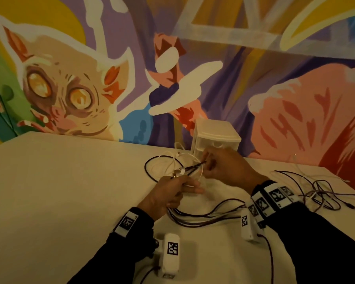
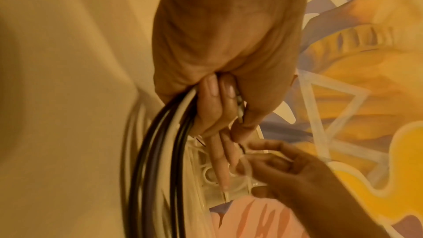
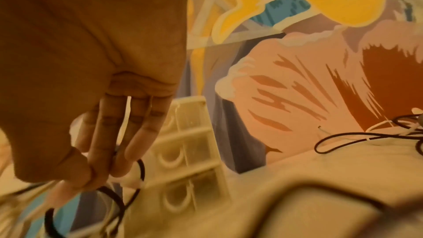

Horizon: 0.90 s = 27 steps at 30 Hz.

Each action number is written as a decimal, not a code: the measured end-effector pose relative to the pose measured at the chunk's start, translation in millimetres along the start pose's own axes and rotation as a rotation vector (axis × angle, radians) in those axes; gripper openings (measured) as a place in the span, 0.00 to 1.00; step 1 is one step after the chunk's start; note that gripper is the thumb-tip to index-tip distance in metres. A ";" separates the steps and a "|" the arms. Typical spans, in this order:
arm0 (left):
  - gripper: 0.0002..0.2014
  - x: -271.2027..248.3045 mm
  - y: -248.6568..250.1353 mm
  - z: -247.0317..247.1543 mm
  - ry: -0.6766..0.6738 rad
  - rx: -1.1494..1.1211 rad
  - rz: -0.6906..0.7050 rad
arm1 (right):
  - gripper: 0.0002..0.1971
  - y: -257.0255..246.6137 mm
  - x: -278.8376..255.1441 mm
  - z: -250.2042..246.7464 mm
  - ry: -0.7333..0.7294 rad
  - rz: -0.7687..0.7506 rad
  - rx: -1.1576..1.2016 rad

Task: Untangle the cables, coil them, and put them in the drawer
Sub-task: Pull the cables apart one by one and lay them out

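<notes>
A tangle of black and white cables [image 1: 172, 167] lies on the white table [image 1: 70, 181] in front of a small white drawer unit [image 1: 215, 138]. My left hand [image 1: 184, 185] grips a bundle of black and white cable strands [image 2: 164, 133], with connector ends [image 2: 239, 104] held under the thumb. Just right of it, my right hand [image 1: 208, 160] pinches a black cable loop [image 3: 114, 196] and lifts it off the tangle. More black strands [image 1: 203, 216] sag from the left hand toward my right wrist. In the right wrist view the drawer unit [image 3: 190, 151] shows its drawers closed.
A second heap of dark and white cables [image 1: 316, 193] lies on the table to the right, also in the right wrist view [image 3: 377, 133]. A painted mural wall [image 1: 172, 58] stands right behind the table. The table's left half [image 1: 49, 201] is bare.
</notes>
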<state>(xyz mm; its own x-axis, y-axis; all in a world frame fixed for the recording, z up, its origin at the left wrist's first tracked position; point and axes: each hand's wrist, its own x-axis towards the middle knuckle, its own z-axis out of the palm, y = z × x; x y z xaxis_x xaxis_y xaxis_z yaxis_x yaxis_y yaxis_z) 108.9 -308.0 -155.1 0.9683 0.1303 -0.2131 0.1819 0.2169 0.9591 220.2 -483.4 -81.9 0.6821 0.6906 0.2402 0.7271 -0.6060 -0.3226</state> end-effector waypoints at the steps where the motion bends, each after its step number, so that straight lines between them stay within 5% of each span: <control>1: 0.17 2.7 2.0 0.2 0.044 -0.027 0.026 | 0.16 -3.1 1.0 -11.8 0.034 -0.014 0.048; 3: 0.14 10.5 3.2 0.0 0.132 -0.090 0.077 | 0.13 -6.3 3.0 -37.4 0.132 -0.026 0.104; 7: 0.17 24.3 -0.3 -1.5 0.226 -0.196 0.141 | 0.11 2.8 5.6 -84.6 0.663 0.058 0.454; 10: 0.15 25.7 0.4 -1.4 0.272 -0.181 0.158 | 0.07 4.3 3.8 -85.2 0.634 0.079 0.520; 13: 0.17 26.7 3.1 -0.8 0.298 -0.175 0.193 | 0.10 11.7 -4.0 -73.4 0.911 0.140 0.892; 17: 0.23 28.4 -1.4 -5.0 0.368 -0.163 0.225 | 0.05 15.4 -15.9 -12.5 0.669 0.239 1.515; 20: 0.06 16.5 5.8 -2.2 0.438 -0.084 0.256 | 0.06 23.3 -23.4 25.4 0.500 0.402 1.943; 27: 0.17 13.4 4.1 -5.6 0.784 0.108 0.425 | 0.08 52.7 -21.4 59.2 0.390 0.364 2.001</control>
<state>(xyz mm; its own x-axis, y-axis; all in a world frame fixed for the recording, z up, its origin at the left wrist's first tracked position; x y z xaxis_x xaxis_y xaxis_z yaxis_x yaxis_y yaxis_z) 121.6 -299.9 -155.0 0.5695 0.8107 0.1359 -0.1115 -0.0876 0.9899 239.4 -506.8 -158.2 0.9166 0.3997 0.0010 -0.3012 0.6922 -0.6559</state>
